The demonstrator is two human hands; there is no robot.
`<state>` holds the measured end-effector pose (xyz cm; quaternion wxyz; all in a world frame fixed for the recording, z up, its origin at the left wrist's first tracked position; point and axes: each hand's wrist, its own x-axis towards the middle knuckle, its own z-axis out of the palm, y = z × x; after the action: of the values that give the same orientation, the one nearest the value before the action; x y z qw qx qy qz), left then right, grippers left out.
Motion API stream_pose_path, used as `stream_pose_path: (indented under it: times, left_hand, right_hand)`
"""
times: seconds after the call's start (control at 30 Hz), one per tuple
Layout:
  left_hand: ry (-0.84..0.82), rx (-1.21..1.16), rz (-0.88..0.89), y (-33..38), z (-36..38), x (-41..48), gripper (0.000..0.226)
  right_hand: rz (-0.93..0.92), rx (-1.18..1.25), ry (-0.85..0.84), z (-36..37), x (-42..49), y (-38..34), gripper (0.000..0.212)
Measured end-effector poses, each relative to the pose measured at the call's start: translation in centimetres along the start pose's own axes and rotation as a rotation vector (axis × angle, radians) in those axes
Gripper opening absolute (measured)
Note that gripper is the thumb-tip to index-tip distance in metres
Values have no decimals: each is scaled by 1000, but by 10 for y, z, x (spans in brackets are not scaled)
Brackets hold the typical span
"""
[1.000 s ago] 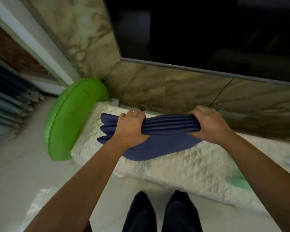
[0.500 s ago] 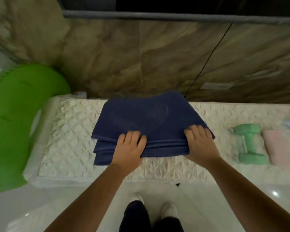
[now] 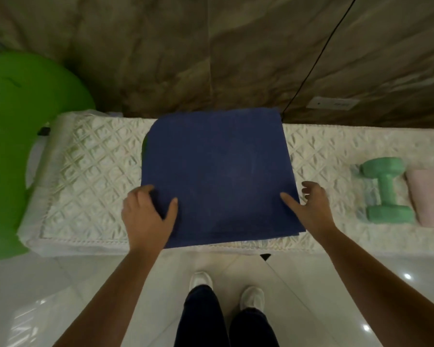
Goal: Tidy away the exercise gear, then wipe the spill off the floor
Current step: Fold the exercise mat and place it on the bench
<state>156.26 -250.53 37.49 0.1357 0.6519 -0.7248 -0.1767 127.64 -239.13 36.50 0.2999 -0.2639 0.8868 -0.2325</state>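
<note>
Quilted bench [image 3: 90, 176] (marble wall [image 3: 161, 53] behind)

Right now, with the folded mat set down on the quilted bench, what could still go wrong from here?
1. The folded dark blue mat lies with its near edge at the front lip of the white quilted bench; it may slide off once released.
2. The left hand rests on the mat's near corner, and the right hand is open at its side, so the stacked layers could spring apart.
3. The green dumbbell beside a pink folded cloth could roll if the bench is bumped.
</note>
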Motion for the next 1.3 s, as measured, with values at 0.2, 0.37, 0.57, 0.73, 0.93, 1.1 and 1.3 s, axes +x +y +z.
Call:
stream_pose_path:
  times: [0.2, 0.37, 0.57, 0.73, 0.93, 1.1, 1.3]
  left_hand:
    - [-416, -322, -444, -40, 15, 47, 89]
    - [-499, -511, -548, -47, 36, 45, 72]
    - [-557, -674, -618, -55, 43, 46, 61]
    - [-553, -796, -654, -50, 38, 52, 53]
    - [-371, -756, -525, -31, 11, 46, 47]
    - [-460, -723, -466, -26, 10, 77, 46]
    - [-560, -605, -526, -31, 35, 91, 53]
  right_hand:
    - [220, 380, -188, 20, 27, -6, 67]
    - [237, 468, -272, 31, 40, 8, 64]
    - [291, 478, -337, 39, 55, 26, 70]
    - [340, 508, -499, 31, 58, 21, 46]
    - [329, 621, -405, 25, 43, 28, 50]
    - [277, 699, -240, 25, 35, 27, 53]
    - [155, 473, -156, 36, 39, 18, 63]
